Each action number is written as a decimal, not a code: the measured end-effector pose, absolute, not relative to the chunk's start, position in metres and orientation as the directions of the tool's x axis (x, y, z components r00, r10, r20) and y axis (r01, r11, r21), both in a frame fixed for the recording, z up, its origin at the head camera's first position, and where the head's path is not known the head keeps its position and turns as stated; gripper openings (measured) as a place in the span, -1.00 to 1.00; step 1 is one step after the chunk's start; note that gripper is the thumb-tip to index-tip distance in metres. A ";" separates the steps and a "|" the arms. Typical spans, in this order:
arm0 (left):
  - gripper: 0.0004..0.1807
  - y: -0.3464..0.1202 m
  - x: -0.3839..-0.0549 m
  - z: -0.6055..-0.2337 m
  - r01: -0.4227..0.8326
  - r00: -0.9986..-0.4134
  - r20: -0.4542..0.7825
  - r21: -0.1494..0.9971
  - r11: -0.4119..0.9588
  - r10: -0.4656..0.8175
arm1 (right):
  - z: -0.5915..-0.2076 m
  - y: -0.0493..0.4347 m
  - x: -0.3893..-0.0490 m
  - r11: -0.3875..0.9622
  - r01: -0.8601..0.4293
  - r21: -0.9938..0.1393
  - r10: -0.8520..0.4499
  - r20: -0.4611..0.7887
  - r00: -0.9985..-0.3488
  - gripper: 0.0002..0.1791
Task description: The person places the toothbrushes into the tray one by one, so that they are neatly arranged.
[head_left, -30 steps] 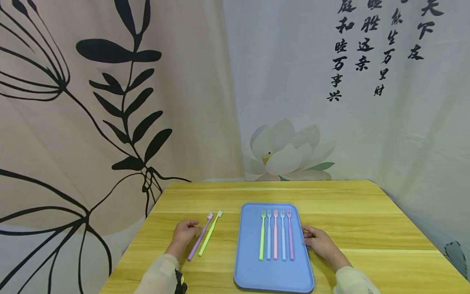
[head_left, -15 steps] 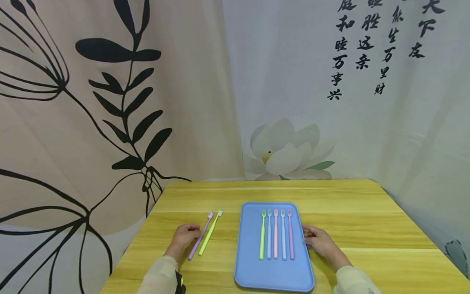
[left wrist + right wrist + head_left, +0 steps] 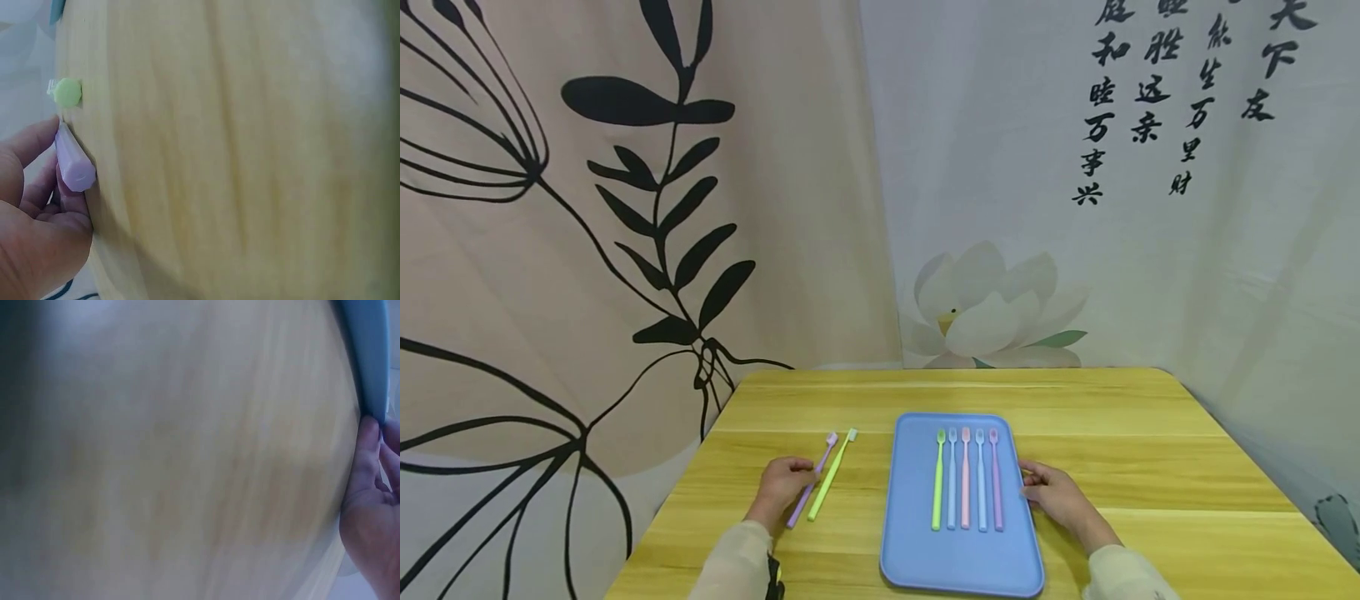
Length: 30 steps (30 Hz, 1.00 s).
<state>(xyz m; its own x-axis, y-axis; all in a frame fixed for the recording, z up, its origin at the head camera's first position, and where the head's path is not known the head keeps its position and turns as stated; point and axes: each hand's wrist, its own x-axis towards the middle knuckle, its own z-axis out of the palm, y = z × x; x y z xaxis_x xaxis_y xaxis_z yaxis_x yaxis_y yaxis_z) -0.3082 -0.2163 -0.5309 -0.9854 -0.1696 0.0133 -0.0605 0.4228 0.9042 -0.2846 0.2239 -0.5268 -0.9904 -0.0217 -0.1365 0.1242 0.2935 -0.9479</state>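
In the head view a purple toothbrush (image 3: 807, 490) lies slanted on the table, left of the tray. My left hand (image 3: 782, 486) is at its handle, and in the left wrist view the thumb and fingers pinch the purple handle (image 3: 75, 164) from both sides. Close beside it on the right is a light green toothbrush (image 3: 831, 482) with a white head. My right hand (image 3: 1056, 495) grips the right rim of a blue tray (image 3: 962, 562); the right wrist view has its fingertips at the tray edge (image 3: 369, 362).
Several toothbrushes stand in a row on the tray, heads away from me: a green one (image 3: 937, 487), two blue ones, a pink one (image 3: 966, 487) and a purple one (image 3: 997, 487). The wooden table (image 3: 1150, 467) meets a printed curtain (image 3: 805, 208) behind.
My left hand has shifted slightly right, its fingers coming onto the purple toothbrush's handle. The right hand stays at the tray rim. The head view has drifted a little.
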 end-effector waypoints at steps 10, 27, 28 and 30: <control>-0.81 -0.214 -0.310 -0.527 -0.085 -0.980 0.032 0.822 0.563 -0.195 | -0.527 0.224 -0.285 0.268 0.125 -0.955 -0.030 -0.138 -0.990 -0.47; -0.75 -0.216 -0.311 -0.519 -0.162 -0.941 0.047 0.806 0.569 -0.334 | -0.526 0.223 -0.286 0.280 0.130 -0.951 -0.026 -0.143 -0.989 -0.48; -0.74 -0.216 -0.311 -0.518 -0.165 -0.940 0.045 0.809 0.564 -0.339 | -0.526 0.223 -0.286 0.282 0.130 -0.950 -0.026 -0.144 -0.989 -0.48; -0.73 -0.217 -0.311 -0.517 -0.173 -0.935 0.039 0.817 0.550 -0.351 | -0.526 0.223 -0.286 0.286 0.133 -0.949 -0.023 -0.145 -0.989 -0.48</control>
<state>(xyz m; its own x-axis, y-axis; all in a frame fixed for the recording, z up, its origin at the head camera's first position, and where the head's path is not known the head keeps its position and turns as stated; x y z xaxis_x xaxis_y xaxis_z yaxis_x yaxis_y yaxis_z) -0.3115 -0.2173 -0.5166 -0.9354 -0.3514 0.0387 -0.1727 0.5500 0.8171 -0.2859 0.2234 -0.5262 -0.9891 -0.0233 -0.1455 0.1328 0.2857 -0.9491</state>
